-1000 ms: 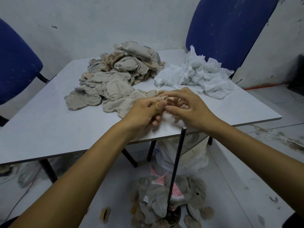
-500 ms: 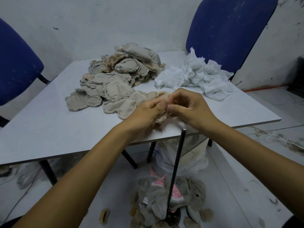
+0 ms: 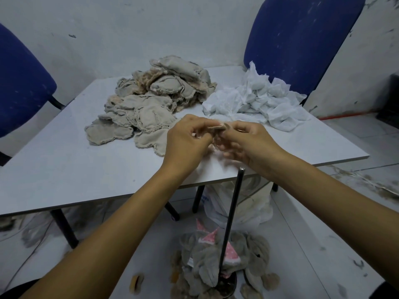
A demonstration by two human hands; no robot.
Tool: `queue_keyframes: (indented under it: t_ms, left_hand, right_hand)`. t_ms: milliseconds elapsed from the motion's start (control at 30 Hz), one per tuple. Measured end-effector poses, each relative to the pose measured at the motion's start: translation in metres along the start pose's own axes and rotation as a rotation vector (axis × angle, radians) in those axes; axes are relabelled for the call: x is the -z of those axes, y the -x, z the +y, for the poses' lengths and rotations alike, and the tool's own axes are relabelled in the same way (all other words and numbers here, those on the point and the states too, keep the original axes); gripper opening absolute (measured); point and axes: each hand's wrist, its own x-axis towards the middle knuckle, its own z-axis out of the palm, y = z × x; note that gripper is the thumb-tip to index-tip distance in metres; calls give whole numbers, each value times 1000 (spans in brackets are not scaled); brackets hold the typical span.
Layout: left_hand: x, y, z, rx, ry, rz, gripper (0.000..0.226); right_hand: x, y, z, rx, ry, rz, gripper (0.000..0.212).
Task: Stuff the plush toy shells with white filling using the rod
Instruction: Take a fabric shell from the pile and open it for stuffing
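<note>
Near the front edge of the pale grey rectangular bench (image 3: 64, 169), both hands are meeting over a small beige plush toy shell (image 3: 218, 129). The left hand (image 3: 185, 145) is curling its fingers (image 3: 195, 126) around the shell's left side, pinching the fabric, while the right hand (image 3: 248, 143) is pinching the shell's right end between thumb and forefinger, its lower fingers (image 3: 232, 155) blurring beneath, so how they are lying cannot be told. At about eleven o'clock from the hands, a heap of flat beige unstuffed plush shells (image 3: 151, 100) is lying on the bench, touching the left hand's far side. At about one o'clock, a crumpled pile of white filling material (image 3: 257, 102) is sitting just beside that heap. At six o'clock from the hands, a thin black metal rod (image 3: 232, 216) is standing nearly upright off the floor, its top reaching just below the right wrist, apart from both hands. Around its base, grey stuffed plush toys with pink spotted ears (image 3: 218, 262) are lying piled on the floor. Two blue upholstered chairs are standing at the bench, one at nine o'clock (image 3: 19, 83) and one at one o'clock (image 3: 302, 39).
</note>
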Motion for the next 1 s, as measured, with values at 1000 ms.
queue_keyframes:
  t_ms: [1000]
  left_hand:
    - [0,0,1,453,507,-328,20]
  right_hand:
    - [8,2,1,157,303,-23,32]
